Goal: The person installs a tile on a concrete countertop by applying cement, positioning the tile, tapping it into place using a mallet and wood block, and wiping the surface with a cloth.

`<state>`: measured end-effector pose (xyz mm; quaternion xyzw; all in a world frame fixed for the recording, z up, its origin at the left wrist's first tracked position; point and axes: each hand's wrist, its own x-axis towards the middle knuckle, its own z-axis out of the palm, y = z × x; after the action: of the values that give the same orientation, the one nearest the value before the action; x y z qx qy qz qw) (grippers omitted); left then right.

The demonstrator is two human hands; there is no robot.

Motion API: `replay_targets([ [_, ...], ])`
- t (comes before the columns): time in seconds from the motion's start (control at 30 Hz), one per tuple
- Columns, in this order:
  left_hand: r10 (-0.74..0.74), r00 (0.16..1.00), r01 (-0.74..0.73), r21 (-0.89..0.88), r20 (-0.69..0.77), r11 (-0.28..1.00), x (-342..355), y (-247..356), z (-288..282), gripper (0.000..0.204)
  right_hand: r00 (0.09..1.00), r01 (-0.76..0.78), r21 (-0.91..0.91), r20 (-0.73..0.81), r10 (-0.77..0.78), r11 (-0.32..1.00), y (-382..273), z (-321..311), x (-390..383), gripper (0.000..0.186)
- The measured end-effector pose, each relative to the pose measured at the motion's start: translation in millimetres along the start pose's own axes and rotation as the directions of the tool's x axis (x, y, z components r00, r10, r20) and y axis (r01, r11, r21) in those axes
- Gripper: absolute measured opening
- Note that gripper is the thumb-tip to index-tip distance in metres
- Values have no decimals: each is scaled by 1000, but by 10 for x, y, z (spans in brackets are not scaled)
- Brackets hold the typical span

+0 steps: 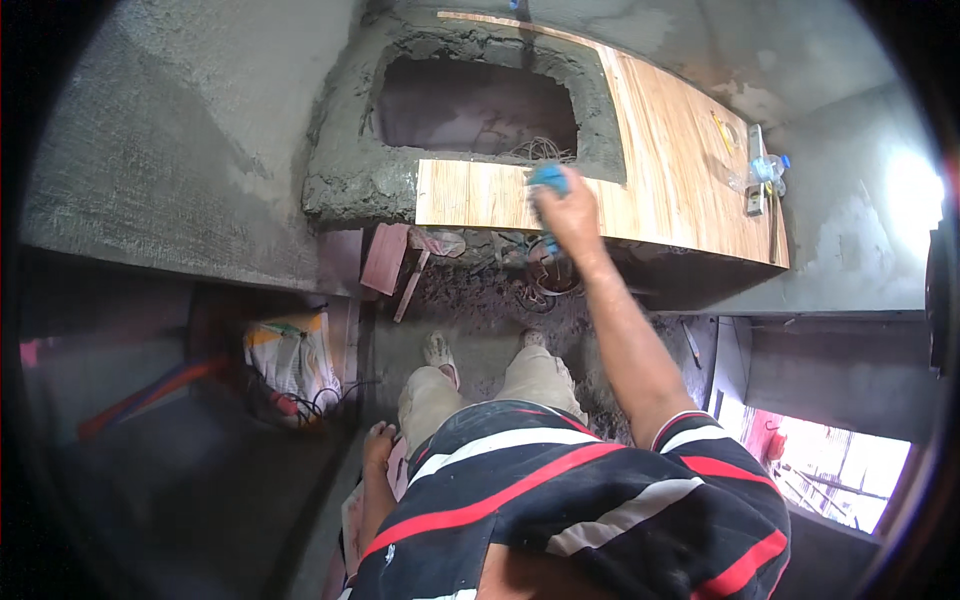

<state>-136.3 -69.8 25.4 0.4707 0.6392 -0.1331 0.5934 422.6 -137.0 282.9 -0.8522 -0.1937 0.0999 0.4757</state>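
My right hand (565, 215) grips a blue object (549, 180), too blurred to identify, over the pale wood-grain board strip (465, 190). The strip borders a rectangular opening (470, 105) framed by rough wet cement (350, 185), with looped wire or cord at its lower right. The strip meets a larger wood-grain panel (675, 150) on the right. My left hand (380, 445) hangs low by my left leg with curled fingers; I cannot make out whether anything is in them.
A level (755, 195), yellow tool (722, 135) and plastic bottle (770, 170) lie at the panel's right. Below the ledge are a reddish board (385, 260) and round container (550, 272). A sack with cords (295, 365) sits lower left; plastered walls (160, 130) surround me.
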Motion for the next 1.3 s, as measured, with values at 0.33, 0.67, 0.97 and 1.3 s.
replay_targets([
  [0.33, 277, 957, -276, -31, 80, 961, 709, 1105, -202, 59, 986, 155, -275, -16, -166, 949, 12, 571, 302, 21],
  [0.67, 164, 983, -178, 228, 79, 957, 753, 503, -518, 56, 986, 83, -354, -107, -129, 931, 310, -90, 297, 36],
  [0.97, 249, 967, -221, 289, -62, 932, 677, 196, -543, 57, 941, 196, -413, -175, -288, 889, 398, 214, 243, 31],
  [1.3, 127, 989, -133, 92, 73, 987, 686, 739, -524, 43, 888, 376, 140, 229, -400, 916, -1018, 1617, -212, 42],
])
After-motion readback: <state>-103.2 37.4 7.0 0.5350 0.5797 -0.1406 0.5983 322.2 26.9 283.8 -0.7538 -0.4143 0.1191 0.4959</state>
